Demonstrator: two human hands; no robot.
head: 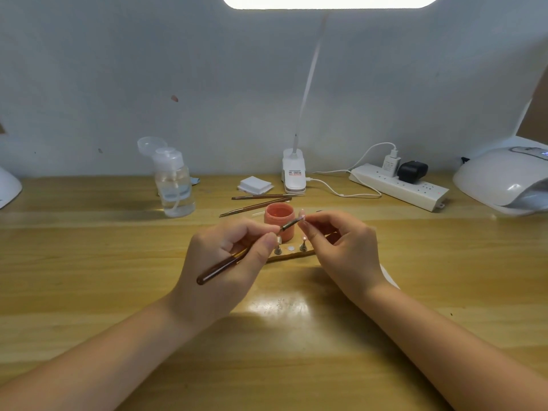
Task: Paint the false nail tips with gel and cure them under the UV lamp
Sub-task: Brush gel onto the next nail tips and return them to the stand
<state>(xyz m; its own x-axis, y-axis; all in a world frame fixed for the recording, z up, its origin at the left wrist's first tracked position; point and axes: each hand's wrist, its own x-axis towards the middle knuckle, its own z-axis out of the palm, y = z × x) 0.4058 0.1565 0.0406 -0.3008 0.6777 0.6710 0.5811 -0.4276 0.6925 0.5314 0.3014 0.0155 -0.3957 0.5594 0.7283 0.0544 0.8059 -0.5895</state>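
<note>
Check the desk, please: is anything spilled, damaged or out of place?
No spill shows. The pump bottle has its cap flipped open, and the gel jar stands without a lid. Two spare brushes lie loose behind the jar. Nothing looks damaged.

Gel jar (279,216) behind nail stand (292,253) on table (89,262).

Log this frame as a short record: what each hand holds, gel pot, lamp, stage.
left hand: grips brush, bristles at the nail tip
right hand: pinches nail tip
gel pot: open, orange, behind the hands
UV lamp: far right on table, nothing visible inside
stage: painting, curing not yet begun
</note>
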